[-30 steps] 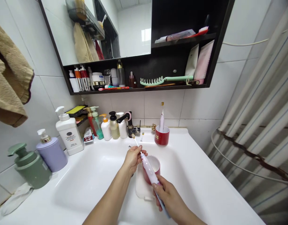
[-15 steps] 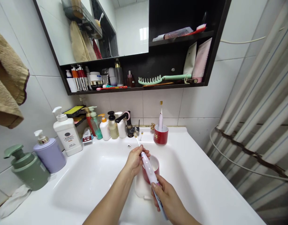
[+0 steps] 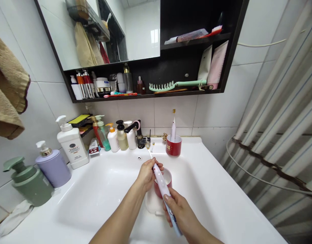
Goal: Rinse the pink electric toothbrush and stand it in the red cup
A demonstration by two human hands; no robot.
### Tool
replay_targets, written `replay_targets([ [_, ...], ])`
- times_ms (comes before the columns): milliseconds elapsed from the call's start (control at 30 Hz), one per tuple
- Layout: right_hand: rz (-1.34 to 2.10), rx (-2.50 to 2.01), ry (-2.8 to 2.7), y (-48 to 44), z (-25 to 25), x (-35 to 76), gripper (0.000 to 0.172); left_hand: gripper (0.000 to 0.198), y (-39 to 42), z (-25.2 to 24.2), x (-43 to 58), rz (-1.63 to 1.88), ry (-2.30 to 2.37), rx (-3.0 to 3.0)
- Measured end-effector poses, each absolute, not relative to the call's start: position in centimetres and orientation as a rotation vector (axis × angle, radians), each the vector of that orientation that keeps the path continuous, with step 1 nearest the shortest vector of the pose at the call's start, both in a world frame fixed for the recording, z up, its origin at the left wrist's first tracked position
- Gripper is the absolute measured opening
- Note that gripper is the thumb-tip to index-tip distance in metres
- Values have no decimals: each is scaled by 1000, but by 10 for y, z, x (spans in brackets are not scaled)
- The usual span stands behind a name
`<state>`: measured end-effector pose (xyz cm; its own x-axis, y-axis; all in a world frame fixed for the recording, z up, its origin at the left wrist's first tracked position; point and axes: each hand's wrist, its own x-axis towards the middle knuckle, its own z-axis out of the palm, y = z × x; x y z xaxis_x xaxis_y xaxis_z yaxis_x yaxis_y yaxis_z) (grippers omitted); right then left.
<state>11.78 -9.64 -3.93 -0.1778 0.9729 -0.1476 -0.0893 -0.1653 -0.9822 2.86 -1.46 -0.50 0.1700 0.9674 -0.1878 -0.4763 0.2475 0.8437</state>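
Note:
An electric toothbrush (image 3: 161, 181) with a pale pink and blue handle slants across the sink, its small brush head pointing up toward the black faucet (image 3: 140, 137). My left hand (image 3: 147, 173) pinches it at the neck, near the top of the handle. Lower down, my right hand (image 3: 180, 210) is wrapped round the handle. Behind the toothbrush stands a red cup (image 3: 168, 176), partly hidden by it and my fingers. The cup is on a whitish translucent tray (image 3: 151, 205) in the basin.
Another red cup (image 3: 174, 147) on the back ledge holds a second electric toothbrush (image 3: 173, 130). Pump bottles, among them a purple one (image 3: 54, 167) and a green one (image 3: 32, 186), line the left and back rim of the sink (image 3: 214, 176). A dark cabinet (image 3: 181, 95) hangs above.
The toothbrush has turned slightly in my hands, with its brush head shifted a little to the right. Both hands keep their hold in nearly the same place.

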Motion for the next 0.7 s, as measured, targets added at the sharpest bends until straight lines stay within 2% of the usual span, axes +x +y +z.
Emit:
replay_targets([
  [100,1441,-1191,-1177,-97,-40,118,35,15,-15,-6,30,1170,852,738],
  [233,1593,-1116,-1143,-96,-38,118,31,14,-15,-5,30,1148,842,698],
  [500,1631,-1063,-1157,-98,-37,115,25,16,-20,-4,37,1128,786,688],
  [700,1175,-1117,-1282,-68,-13,115,27,15,-22,0,33,1318,843,873],
])
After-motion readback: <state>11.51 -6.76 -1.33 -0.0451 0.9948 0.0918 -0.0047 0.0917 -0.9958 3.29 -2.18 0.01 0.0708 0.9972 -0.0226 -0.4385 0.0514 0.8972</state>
